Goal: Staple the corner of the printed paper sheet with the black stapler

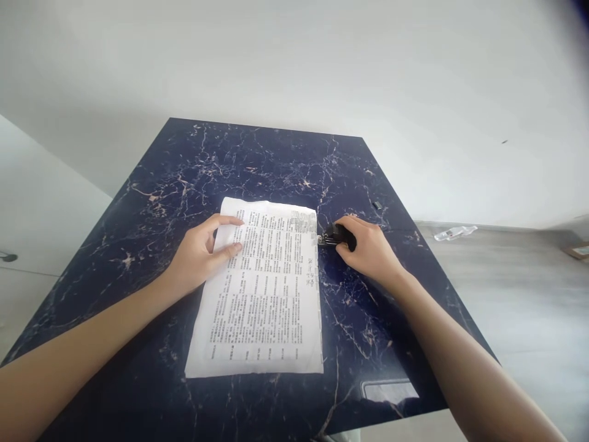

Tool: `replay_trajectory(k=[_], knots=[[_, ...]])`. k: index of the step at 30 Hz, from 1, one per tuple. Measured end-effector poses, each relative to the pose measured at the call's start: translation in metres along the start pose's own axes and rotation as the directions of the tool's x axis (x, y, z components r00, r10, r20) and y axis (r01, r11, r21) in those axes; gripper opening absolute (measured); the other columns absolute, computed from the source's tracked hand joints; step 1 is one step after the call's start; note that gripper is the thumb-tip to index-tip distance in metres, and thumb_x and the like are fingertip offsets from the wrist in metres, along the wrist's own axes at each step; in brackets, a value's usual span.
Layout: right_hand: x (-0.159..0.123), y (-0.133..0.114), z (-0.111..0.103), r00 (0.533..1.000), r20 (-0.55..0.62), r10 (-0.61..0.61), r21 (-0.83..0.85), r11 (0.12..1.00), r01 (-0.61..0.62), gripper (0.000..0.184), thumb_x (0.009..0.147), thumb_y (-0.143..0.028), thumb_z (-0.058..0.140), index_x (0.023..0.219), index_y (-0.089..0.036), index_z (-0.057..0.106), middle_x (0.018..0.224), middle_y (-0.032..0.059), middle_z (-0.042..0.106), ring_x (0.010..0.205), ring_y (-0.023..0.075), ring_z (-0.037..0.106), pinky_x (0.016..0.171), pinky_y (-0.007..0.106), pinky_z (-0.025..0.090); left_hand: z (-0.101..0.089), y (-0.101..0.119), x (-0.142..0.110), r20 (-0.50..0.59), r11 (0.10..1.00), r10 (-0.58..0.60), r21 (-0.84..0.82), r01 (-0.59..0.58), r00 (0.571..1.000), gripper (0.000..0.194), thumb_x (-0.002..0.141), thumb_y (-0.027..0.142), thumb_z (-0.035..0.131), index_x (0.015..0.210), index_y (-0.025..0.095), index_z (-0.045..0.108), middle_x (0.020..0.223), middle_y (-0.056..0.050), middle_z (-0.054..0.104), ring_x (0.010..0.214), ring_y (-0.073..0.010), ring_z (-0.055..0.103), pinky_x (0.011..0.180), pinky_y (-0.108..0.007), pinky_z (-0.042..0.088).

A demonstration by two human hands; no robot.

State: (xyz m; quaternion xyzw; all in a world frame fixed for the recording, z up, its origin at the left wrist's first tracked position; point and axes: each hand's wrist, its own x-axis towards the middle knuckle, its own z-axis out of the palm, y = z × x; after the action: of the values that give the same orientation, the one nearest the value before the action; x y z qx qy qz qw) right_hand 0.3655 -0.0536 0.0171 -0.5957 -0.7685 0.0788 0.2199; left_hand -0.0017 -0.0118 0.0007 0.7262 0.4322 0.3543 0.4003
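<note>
A printed paper sheet [264, 294] lies in the middle of a dark blue marble-patterned table [184, 178]. My left hand [202, 252] rests on the sheet's upper left part, fingers stretched over the paper and pressing it flat. My right hand [368, 248] is closed round a small black stapler [335, 234]. The stapler's metal nose sits at the sheet's upper right corner, touching its edge.
A tiny dark object [377, 205] lies on the table near the right edge. A clear plastic item [453, 232] and a cardboard piece [577, 250] lie on the grey floor to the right. A white wall stands behind the table.
</note>
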Motion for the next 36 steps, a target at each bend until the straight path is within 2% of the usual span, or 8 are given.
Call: replay_trajectory(k=[4,9,16,23,30,33,36], knots=[[0.0005,-0.0007,0.0001,1.000,-0.002,0.006,0.012,1.000,-0.006,0.032,0.076,-0.011,0.057,0.106,-0.023,0.063,0.098,0.0052,0.069,0.086,0.0240,0.063,0.075,0.034,0.046,0.0010,0.0012,-0.0005,0.046,0.988,-0.140,-0.063,0.142,0.989,0.048,0.090,0.036,0.077,0.134,0.022,0.065,0.114,-0.011,0.078,0.092,-0.0280,0.078,0.072,-0.038,0.066],[0.0013,-0.0023,0.0000,1.000,-0.017,0.008,0.020,1.000,-0.008,0.033,0.075,-0.010,0.058,0.106,-0.023,0.063,0.098,0.0048,0.070,0.086,0.0240,0.064,0.076,0.035,0.047,0.0035,0.0049,0.0001,0.112,0.984,-0.137,-0.095,0.148,0.984,0.050,0.088,0.034,0.078,0.135,0.022,0.066,0.134,-0.014,0.070,0.111,-0.0326,0.074,0.085,-0.045,0.066],[0.0003,-0.0010,0.0009,1.000,-0.022,0.006,0.015,1.000,-0.006,0.033,0.075,-0.010,0.058,0.105,-0.023,0.063,0.098,0.0043,0.070,0.086,0.0237,0.064,0.075,0.034,0.047,0.0044,0.0031,-0.0030,0.126,0.948,-0.172,-0.248,0.199,0.977,0.056,0.090,0.033,0.078,0.141,0.023,0.059,0.124,-0.013,0.075,0.102,-0.0304,0.077,0.084,-0.045,0.066],[0.0015,-0.0003,0.0022,1.000,-0.028,0.003,0.009,1.000,-0.003,0.032,0.075,-0.010,0.057,0.103,-0.022,0.064,0.095,0.0041,0.070,0.084,0.0230,0.063,0.073,0.034,0.046,0.0062,0.0065,-0.0016,0.165,0.983,-0.133,-0.107,0.152,0.977,0.051,0.091,0.035,0.076,0.139,0.024,0.062,0.143,-0.014,0.066,0.116,-0.0330,0.073,0.091,-0.048,0.065],[0.0026,-0.0028,0.0014,1.000,-0.016,0.011,0.012,1.000,-0.011,0.032,0.075,-0.010,0.056,0.104,-0.022,0.063,0.096,0.0044,0.069,0.085,0.0234,0.063,0.074,0.034,0.046,0.0040,0.0057,-0.0012,0.313,0.986,-0.134,-0.052,0.158,0.940,0.048,0.095,0.036,0.072,0.142,0.028,0.064,0.136,-0.010,0.071,0.113,-0.0312,0.074,0.093,-0.049,0.063],[0.0021,-0.0045,0.0018,1.000,-0.010,0.002,0.015,1.000,-0.002,0.032,0.076,-0.010,0.057,0.105,-0.023,0.063,0.098,0.0047,0.070,0.086,0.0235,0.064,0.074,0.034,0.046,0.0032,0.0070,-0.0007,0.308,0.991,-0.124,-0.013,0.135,0.943,0.051,0.094,0.035,0.072,0.144,0.030,0.063,0.146,-0.010,0.065,0.119,-0.0320,0.072,0.098,-0.051,0.061],[0.0014,-0.0055,0.0030,1.000,-0.006,-0.009,0.013,1.000,0.009,0.033,0.076,-0.010,0.057,0.106,-0.023,0.063,0.099,0.0047,0.070,0.086,0.0234,0.064,0.075,0.035,0.047,0.0029,0.0078,-0.0004,0.287,0.990,-0.137,0.015,0.138,0.948,0.054,0.094,0.036,0.071,0.147,0.030,0.061,0.146,-0.010,0.065,0.121,-0.0336,0.070,0.100,-0.054,0.060]])
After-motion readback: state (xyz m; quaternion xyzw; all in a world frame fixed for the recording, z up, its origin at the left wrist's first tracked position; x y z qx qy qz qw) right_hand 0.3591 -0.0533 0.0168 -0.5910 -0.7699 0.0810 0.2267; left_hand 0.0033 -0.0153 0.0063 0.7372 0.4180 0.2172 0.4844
